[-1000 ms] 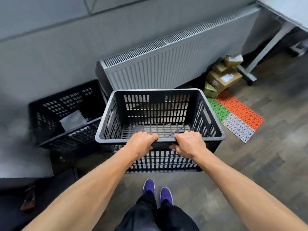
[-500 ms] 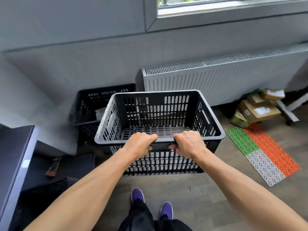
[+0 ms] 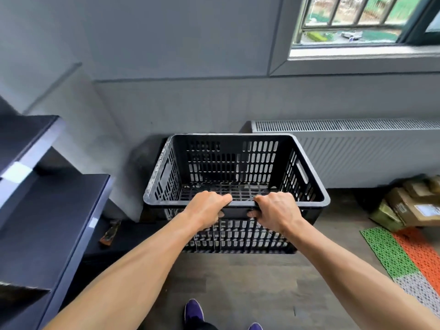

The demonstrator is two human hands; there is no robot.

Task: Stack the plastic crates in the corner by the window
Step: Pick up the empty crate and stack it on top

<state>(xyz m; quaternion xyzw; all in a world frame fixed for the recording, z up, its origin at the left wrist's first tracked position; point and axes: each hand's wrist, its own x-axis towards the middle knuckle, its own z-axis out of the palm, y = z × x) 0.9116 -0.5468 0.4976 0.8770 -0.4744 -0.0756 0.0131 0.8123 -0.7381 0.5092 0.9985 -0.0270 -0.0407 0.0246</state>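
Nearest the camera, two purple shoes stand on the grey wood-look floor at 6 o'clock. Both bare forearms reach forward to a black plastic crate, held level at the centre of view. The left hand and the right hand are each clamped over the crate's near rim, close together, fingers curled inside and thumbs pressed on the outer wall. The crate is slotted on all sides with a grid bottom, and nothing lies in it; its left rim looks scuffed pale.

At 9 o'clock dark shelves with pale edges run close to the left arm, and a small orange-and-dark tool lies on a low dark surface beside them. At 4 o'clock a green, orange and white perforated mat lies on the floor, with cardboard boxes piled just beyond it at 3 o'clock.

Behind the crate the grey wall meets the corner at 11 o'clock. A white radiator runs along the wall from 1 to 3 o'clock, its left end just past the crate's far right corner. Above it at 1 o'clock is the window. Open floor lies between the shoes and the crate.
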